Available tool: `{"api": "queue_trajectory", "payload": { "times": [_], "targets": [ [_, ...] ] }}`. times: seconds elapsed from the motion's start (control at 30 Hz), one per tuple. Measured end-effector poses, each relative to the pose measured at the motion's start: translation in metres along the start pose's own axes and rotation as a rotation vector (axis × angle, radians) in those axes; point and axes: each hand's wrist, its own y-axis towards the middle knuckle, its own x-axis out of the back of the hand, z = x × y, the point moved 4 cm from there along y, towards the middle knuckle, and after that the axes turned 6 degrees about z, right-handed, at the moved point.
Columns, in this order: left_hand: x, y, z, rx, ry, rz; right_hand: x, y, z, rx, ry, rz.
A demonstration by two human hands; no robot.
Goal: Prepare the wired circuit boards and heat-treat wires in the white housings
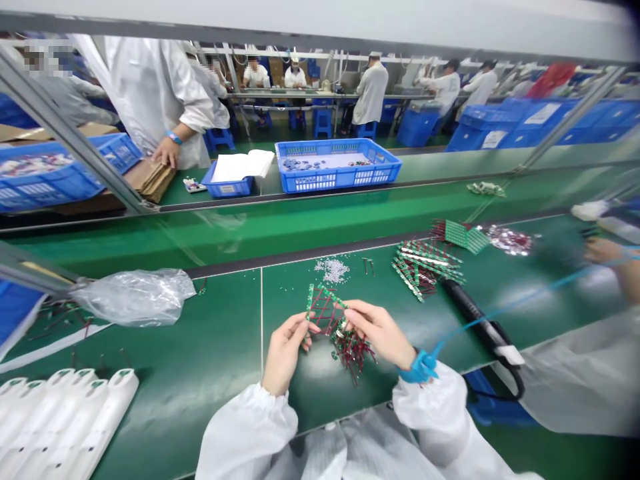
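Two narrow green circuit board strips joined by dark red wires are held up between my hands. My left hand pinches the lower end of the left circuit board strip. In my right hand, thumb and fingers close on the end of the right-hand strip. Just below them, a pile of small green boards with red wires lies on the green mat, partly under my right hand. Small whitish pieces are scattered beyond my hands.
Stacked wired strips lie to the right, near a black cylindrical tool. A clear plastic bag and white housings are at left. Across the green belt stands a blue basket. A co-worker's hand shows at far right.
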Motion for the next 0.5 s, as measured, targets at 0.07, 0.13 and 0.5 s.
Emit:
{"api": "queue_trajectory", "payload": {
  "times": [0.07,0.13,0.5],
  "targets": [
    [0.011,0.003,-0.004,-0.002,0.037,-0.039,0.006,-0.007,0.002,-0.029,-0.074,0.097],
    [0.018,0.005,-0.008,-0.001,0.108,-0.029,0.003,-0.012,0.003,-0.059,-0.159,0.256],
    [-0.006,-0.004,-0.008,0.032,0.196,0.181,-0.018,0.006,0.001,0.001,-0.516,0.009]
  ]
}}
